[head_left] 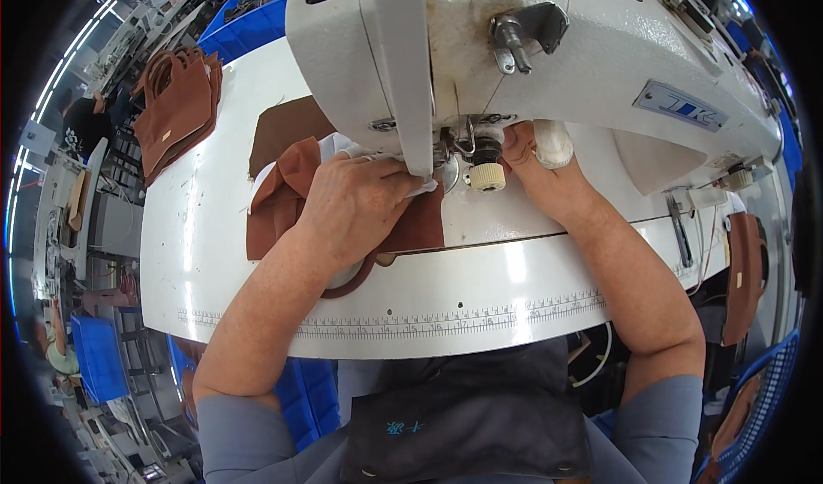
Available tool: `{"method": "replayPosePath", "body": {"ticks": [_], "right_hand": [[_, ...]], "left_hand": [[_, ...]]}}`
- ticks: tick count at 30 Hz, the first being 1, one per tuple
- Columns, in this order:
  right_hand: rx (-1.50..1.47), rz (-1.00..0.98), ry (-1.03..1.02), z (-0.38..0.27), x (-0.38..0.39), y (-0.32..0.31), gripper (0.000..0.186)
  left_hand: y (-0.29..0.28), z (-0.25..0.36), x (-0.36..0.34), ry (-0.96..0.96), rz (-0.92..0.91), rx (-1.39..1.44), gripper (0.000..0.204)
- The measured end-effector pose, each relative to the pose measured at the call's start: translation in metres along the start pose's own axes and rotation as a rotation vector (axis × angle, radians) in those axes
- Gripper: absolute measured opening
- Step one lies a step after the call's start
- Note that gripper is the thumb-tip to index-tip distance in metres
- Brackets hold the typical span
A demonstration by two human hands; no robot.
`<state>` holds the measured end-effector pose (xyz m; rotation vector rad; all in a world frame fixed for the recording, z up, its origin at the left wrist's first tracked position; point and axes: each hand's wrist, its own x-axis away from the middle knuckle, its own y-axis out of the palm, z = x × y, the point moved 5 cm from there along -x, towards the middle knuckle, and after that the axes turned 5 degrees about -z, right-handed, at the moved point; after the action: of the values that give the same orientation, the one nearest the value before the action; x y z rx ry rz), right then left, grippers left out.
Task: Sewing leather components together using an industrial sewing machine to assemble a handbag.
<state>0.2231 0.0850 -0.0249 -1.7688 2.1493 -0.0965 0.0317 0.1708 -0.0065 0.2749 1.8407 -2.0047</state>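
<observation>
Head view, white sewing table (206, 252), blue crates (99, 355), crowded workshop

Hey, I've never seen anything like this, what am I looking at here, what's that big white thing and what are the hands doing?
This is one picture from a camera on a person's head, looking down at their own arms. The big white thing is a sewing machine on a white table. The left hand presses flat on a piece of brown material near the needle. The right hand, with a bandaged finger, reaches beside the cream knob. A stack of brown pieces lies at the table's far left.
</observation>
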Motion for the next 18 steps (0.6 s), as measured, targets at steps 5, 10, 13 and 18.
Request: {"method": "replayPosePath", "body": {"ticks": [5,10,13,18], "right_hand": [[0.026,0.007,-0.105,0.004,-0.001,0.005,0.036],[0.468,-0.220,0.006,0.008,0.002,0.015,0.033],[0.465,-0.255,-0.093,-0.010,0.006,0.028,0.033],[0.547,-0.530,-0.103,-0.050,0.025,0.054,0.041]], "left_hand": [[-0.002,0.000,-0.001,-0.019,0.011,0.057,0.013],[-0.011,0.006,0.015,-0.231,-0.215,-0.015,0.012],[-0.033,0.016,0.031,-0.350,-0.273,-0.015,0.012],[-0.090,0.023,0.045,-0.515,-0.295,0.168,0.014]]}}
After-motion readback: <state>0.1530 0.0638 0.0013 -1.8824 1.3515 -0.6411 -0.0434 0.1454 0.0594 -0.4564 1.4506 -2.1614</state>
